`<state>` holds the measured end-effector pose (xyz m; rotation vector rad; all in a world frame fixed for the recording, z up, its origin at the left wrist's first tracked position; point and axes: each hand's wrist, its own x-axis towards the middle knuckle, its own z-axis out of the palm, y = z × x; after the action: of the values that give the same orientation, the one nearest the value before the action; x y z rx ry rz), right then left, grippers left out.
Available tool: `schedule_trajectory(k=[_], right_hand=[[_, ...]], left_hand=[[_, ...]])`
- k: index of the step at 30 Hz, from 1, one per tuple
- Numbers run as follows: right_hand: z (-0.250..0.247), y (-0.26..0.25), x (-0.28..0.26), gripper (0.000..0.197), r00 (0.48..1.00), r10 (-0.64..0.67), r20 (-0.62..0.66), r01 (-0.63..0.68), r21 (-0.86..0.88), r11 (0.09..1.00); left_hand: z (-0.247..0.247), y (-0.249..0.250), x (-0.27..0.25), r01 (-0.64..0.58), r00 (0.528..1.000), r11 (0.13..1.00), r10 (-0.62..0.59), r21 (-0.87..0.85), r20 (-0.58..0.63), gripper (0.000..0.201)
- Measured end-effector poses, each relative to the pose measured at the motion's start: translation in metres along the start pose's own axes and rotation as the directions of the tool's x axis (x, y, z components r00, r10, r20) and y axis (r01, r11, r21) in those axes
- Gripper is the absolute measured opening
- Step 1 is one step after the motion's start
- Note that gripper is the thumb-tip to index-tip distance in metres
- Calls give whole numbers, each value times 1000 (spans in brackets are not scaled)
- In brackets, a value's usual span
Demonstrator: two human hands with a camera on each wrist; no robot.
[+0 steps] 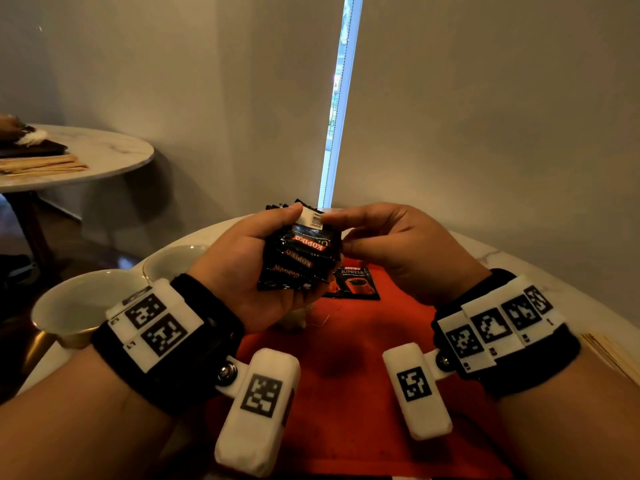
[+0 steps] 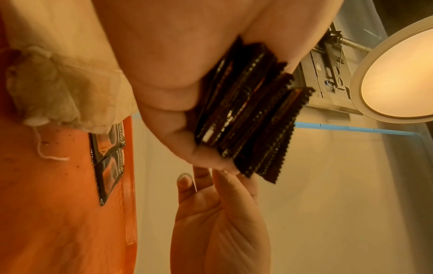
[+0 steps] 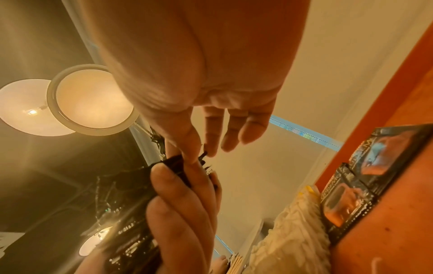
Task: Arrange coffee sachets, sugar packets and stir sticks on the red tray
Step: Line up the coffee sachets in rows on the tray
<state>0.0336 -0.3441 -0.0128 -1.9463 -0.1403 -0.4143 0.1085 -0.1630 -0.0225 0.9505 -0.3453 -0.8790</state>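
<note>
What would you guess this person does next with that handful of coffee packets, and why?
Probably pull the top sachet free and lay it on the red tray beside the sachets already there. The left hand grips a fanned stack, and the right hand pinches the top one's edge.

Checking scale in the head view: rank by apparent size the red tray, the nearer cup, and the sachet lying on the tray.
1. red tray
2. nearer cup, though it sits closer to the camera
3. sachet lying on the tray, partly hidden
</note>
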Motion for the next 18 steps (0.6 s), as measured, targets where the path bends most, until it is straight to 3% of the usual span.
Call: schedule_trajectory(k=[7, 12, 16, 18], right_hand=[[1, 0, -1, 29, 999, -13, -34, 13, 17, 1000], [2, 3, 0, 22, 987, -27, -159, 23, -30, 999], [0, 17, 5, 9, 900, 107, -422, -43, 158, 986], [-4, 25, 9, 8, 844, 232, -484, -78, 317, 945]], left_hand=[[1, 0, -1, 6, 1000, 1000, -6, 18, -7, 39], [1, 1, -3, 41, 999, 999, -41, 19, -20, 48], [3, 2, -3, 43, 998, 999, -45, -32, -40, 57], [3, 3, -2, 24, 996, 998, -29, -58, -85, 59]])
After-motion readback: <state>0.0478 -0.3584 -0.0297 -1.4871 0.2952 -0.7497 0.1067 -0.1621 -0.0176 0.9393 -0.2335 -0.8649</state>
